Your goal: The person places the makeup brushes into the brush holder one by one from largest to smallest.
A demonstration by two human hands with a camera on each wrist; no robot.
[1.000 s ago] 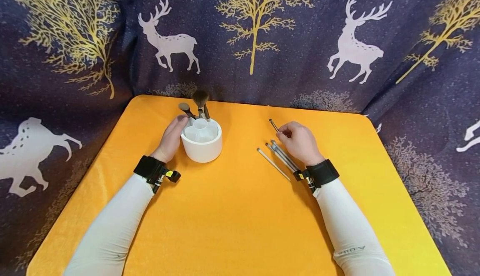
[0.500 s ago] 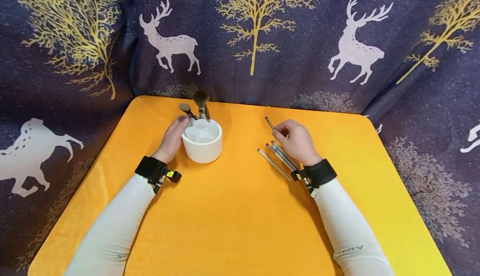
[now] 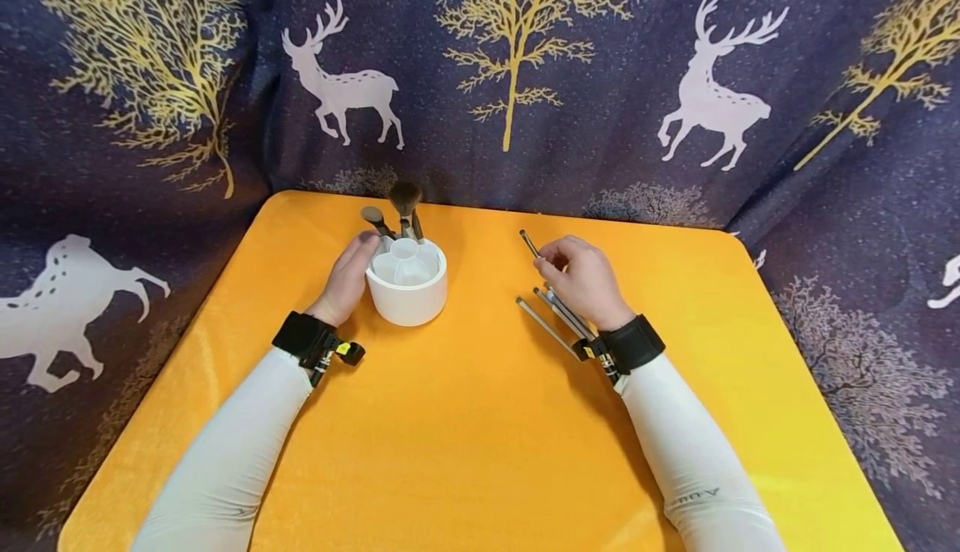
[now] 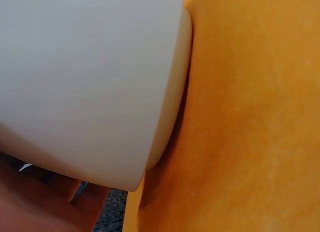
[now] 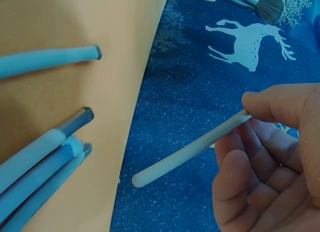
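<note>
Left hand [image 3: 347,278] resting against a white holder [image 3: 409,300], the right hand [image 3: 587,278] pinches a slim brush [image 5: 185,156] that could swivel if gripped loosely.

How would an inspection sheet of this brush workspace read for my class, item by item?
Surface: table covered in orange, yellower at right.
Job's things: white divided holder with standing brushes in it; at least four loose brushes on the table.
Clutter: nothing seen.
Grips: left grip touches the holder's side; right grip pinches one lifted brush.
Cables: nothing seen.
Surroundings: dark backdrop printed with deer and trees.
</note>
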